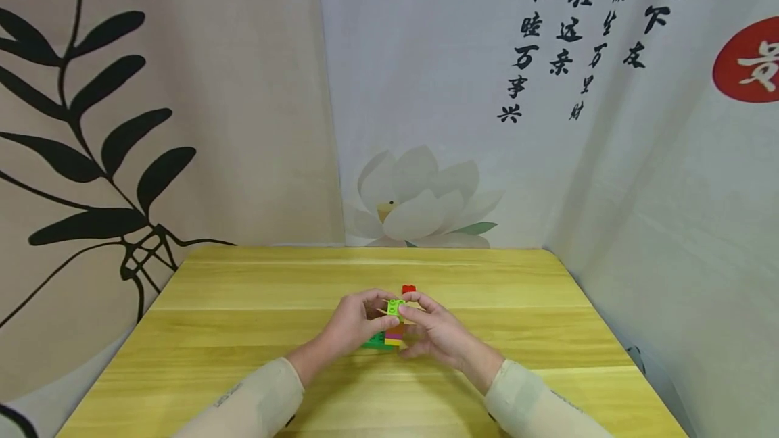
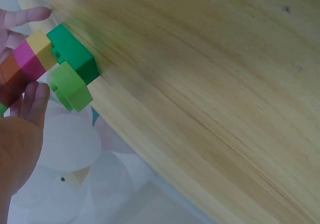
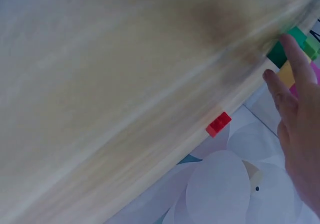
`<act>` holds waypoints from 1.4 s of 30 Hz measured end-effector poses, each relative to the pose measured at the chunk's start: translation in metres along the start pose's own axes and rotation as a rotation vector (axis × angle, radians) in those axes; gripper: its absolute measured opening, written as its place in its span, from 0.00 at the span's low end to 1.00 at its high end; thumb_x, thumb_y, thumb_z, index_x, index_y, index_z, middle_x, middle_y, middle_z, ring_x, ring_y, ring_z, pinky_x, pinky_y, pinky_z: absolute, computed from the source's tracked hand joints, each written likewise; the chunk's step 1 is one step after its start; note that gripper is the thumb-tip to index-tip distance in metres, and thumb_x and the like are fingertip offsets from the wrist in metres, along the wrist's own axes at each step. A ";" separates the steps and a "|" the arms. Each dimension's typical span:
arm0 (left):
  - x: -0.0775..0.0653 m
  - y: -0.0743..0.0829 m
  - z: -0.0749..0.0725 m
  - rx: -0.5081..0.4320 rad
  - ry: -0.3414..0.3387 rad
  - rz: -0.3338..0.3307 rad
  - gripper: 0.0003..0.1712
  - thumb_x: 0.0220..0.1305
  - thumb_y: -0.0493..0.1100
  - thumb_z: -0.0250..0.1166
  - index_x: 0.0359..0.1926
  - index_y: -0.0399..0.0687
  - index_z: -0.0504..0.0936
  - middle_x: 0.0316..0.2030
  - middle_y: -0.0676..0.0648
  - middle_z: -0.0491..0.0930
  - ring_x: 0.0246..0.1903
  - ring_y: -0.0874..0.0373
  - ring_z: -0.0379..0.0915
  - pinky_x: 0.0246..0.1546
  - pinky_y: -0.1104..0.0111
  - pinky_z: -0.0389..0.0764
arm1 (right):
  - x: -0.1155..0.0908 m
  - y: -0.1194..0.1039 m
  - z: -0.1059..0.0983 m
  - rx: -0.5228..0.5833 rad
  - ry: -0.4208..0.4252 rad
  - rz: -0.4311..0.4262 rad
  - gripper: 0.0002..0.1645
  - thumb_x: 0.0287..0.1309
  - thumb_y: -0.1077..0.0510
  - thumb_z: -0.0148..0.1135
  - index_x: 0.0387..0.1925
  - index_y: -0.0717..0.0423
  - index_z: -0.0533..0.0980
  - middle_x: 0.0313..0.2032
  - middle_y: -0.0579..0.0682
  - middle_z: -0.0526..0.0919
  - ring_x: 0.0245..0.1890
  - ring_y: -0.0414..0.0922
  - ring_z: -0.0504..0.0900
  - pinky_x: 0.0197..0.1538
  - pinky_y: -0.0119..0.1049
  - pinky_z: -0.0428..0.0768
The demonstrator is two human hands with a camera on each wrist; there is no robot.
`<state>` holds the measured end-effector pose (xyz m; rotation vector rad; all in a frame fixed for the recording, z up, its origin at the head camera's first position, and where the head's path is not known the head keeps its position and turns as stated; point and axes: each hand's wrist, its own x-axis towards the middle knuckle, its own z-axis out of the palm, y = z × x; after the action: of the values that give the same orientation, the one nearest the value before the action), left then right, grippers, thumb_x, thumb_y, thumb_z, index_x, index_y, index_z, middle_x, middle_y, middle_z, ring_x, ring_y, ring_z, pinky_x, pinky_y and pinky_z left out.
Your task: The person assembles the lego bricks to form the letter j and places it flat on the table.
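Observation:
Both hands are together over a stack of toy building bricks above the table. In the head view, my left hand (image 1: 349,320) holds the stack from the left, its fingertips against the orange-brown brick (image 2: 11,74) in the left wrist view. My right hand (image 1: 441,333) pinches a lime green brick (image 1: 395,306) at the stack's top; whether it is pressed fully on is hidden. Under the orange-brown come a magenta brick (image 2: 29,60), a yellow one (image 2: 42,48) and a longer dark green brick (image 2: 74,52). A second lime green brick (image 2: 71,87) sits on the dark green one.
A red brick (image 1: 409,288) lies on the wooden table (image 1: 274,282) just beyond the hands. Behind the table's far edge hangs a printed cloth backdrop (image 1: 426,86) with a lotus and dark lettering.

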<state>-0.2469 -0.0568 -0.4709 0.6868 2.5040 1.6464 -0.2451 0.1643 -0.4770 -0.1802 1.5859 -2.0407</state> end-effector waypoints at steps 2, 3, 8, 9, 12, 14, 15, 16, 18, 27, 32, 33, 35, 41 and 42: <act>0.000 0.000 0.001 -0.006 0.007 -0.006 0.18 0.68 0.44 0.76 0.57 0.51 0.86 0.47 0.45 0.92 0.43 0.55 0.90 0.42 0.68 0.91 | 0.001 0.002 0.000 0.025 0.005 -0.011 0.08 0.78 0.50 0.62 0.53 0.39 0.74 0.53 0.45 0.83 0.61 0.52 0.83 0.65 0.77 0.74; 0.000 -0.001 0.001 -0.008 0.008 -0.006 0.18 0.68 0.44 0.76 0.57 0.51 0.86 0.47 0.45 0.92 0.43 0.55 0.90 0.42 0.68 0.91 | 0.002 0.003 0.000 0.033 0.008 -0.016 0.08 0.78 0.50 0.63 0.52 0.39 0.74 0.51 0.44 0.85 0.60 0.51 0.83 0.66 0.77 0.74; 0.000 0.000 0.002 -0.005 0.004 -0.004 0.18 0.68 0.44 0.76 0.57 0.50 0.86 0.46 0.44 0.92 0.41 0.57 0.90 0.41 0.69 0.90 | 0.004 0.007 0.000 0.051 0.028 -0.029 0.09 0.77 0.50 0.64 0.53 0.40 0.75 0.45 0.41 0.88 0.56 0.45 0.85 0.66 0.75 0.76; 0.000 0.000 0.001 -0.003 0.003 -0.005 0.18 0.68 0.44 0.76 0.57 0.50 0.86 0.46 0.44 0.92 0.41 0.57 0.90 0.41 0.69 0.90 | 0.004 0.007 0.000 0.050 0.030 -0.032 0.09 0.77 0.50 0.64 0.53 0.40 0.74 0.46 0.41 0.88 0.56 0.45 0.85 0.66 0.75 0.75; -0.001 0.001 0.001 0.006 -0.001 -0.007 0.18 0.68 0.44 0.76 0.57 0.52 0.86 0.47 0.44 0.91 0.41 0.57 0.90 0.41 0.68 0.91 | 0.004 0.007 0.001 0.040 0.041 -0.039 0.09 0.77 0.50 0.63 0.53 0.40 0.74 0.47 0.42 0.88 0.56 0.45 0.85 0.65 0.74 0.77; -0.001 0.001 0.001 0.012 -0.002 -0.007 0.18 0.68 0.44 0.75 0.58 0.52 0.85 0.47 0.44 0.91 0.42 0.56 0.90 0.41 0.68 0.91 | 0.004 0.007 0.002 0.025 0.050 -0.044 0.09 0.77 0.49 0.64 0.53 0.40 0.75 0.47 0.42 0.87 0.55 0.45 0.85 0.65 0.72 0.78; -0.001 0.001 0.001 0.016 -0.002 -0.007 0.18 0.68 0.44 0.75 0.58 0.52 0.85 0.47 0.44 0.91 0.42 0.55 0.90 0.41 0.68 0.91 | 0.004 0.007 0.002 0.018 0.056 -0.046 0.09 0.77 0.49 0.64 0.53 0.40 0.75 0.47 0.42 0.87 0.55 0.45 0.85 0.64 0.70 0.80; -0.001 0.001 0.001 0.019 -0.001 -0.008 0.19 0.68 0.44 0.75 0.58 0.52 0.85 0.47 0.44 0.91 0.42 0.55 0.90 0.41 0.68 0.91 | 0.004 0.007 0.003 0.012 0.061 -0.047 0.10 0.77 0.49 0.64 0.53 0.40 0.75 0.47 0.42 0.87 0.55 0.45 0.85 0.64 0.69 0.81; -0.001 0.002 0.000 0.019 0.002 -0.009 0.19 0.68 0.44 0.76 0.58 0.52 0.85 0.47 0.45 0.91 0.42 0.55 0.90 0.41 0.67 0.91 | 0.004 0.007 0.004 0.002 0.064 -0.052 0.10 0.76 0.49 0.65 0.53 0.39 0.75 0.47 0.42 0.87 0.54 0.45 0.85 0.62 0.66 0.82; -0.003 0.002 -0.005 0.018 -0.009 -0.025 0.23 0.67 0.46 0.76 0.62 0.49 0.85 0.50 0.43 0.90 0.46 0.49 0.91 0.43 0.63 0.92 | 0.007 0.008 0.003 -0.008 0.071 -0.051 0.09 0.76 0.50 0.64 0.53 0.41 0.75 0.47 0.42 0.86 0.53 0.45 0.85 0.58 0.62 0.85; -0.006 0.001 -0.018 0.210 0.081 -0.016 0.25 0.71 0.51 0.73 0.65 0.50 0.84 0.56 0.44 0.89 0.54 0.46 0.87 0.54 0.52 0.89 | 0.007 0.006 0.003 -0.038 0.076 -0.047 0.13 0.75 0.48 0.66 0.56 0.42 0.76 0.50 0.42 0.86 0.54 0.45 0.84 0.57 0.53 0.86; -0.007 -0.001 -0.021 0.278 0.108 -0.006 0.24 0.71 0.52 0.73 0.64 0.51 0.85 0.56 0.45 0.89 0.55 0.46 0.86 0.56 0.50 0.88 | 0.006 0.005 0.003 -0.048 0.080 -0.051 0.14 0.75 0.48 0.66 0.56 0.43 0.76 0.51 0.42 0.85 0.54 0.45 0.84 0.56 0.51 0.86; -0.010 -0.005 -0.026 0.410 0.135 0.027 0.22 0.69 0.51 0.74 0.61 0.50 0.87 0.56 0.46 0.89 0.58 0.45 0.84 0.62 0.47 0.83 | 0.005 0.003 0.003 -0.080 0.101 -0.070 0.18 0.75 0.48 0.66 0.60 0.47 0.76 0.52 0.44 0.84 0.54 0.44 0.84 0.56 0.49 0.85; -0.027 -0.026 -0.039 0.840 0.098 0.220 0.24 0.60 0.59 0.78 0.53 0.54 0.89 0.52 0.50 0.90 0.63 0.44 0.79 0.72 0.41 0.72 | -0.001 -0.004 -0.002 -0.405 0.168 -0.226 0.26 0.73 0.50 0.69 0.65 0.56 0.75 0.58 0.50 0.83 0.61 0.51 0.80 0.66 0.53 0.81; -0.030 -0.029 -0.040 0.895 0.097 0.267 0.25 0.59 0.60 0.79 0.52 0.55 0.90 0.51 0.50 0.91 0.63 0.43 0.79 0.72 0.40 0.72 | -0.002 -0.005 -0.003 -0.497 0.182 -0.266 0.26 0.71 0.50 0.71 0.64 0.56 0.76 0.59 0.50 0.83 0.63 0.53 0.80 0.68 0.54 0.80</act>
<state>-0.2415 -0.1122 -0.4852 1.0390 3.2939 0.5004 -0.2459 0.1686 -0.4729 -0.4151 2.2714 -1.8486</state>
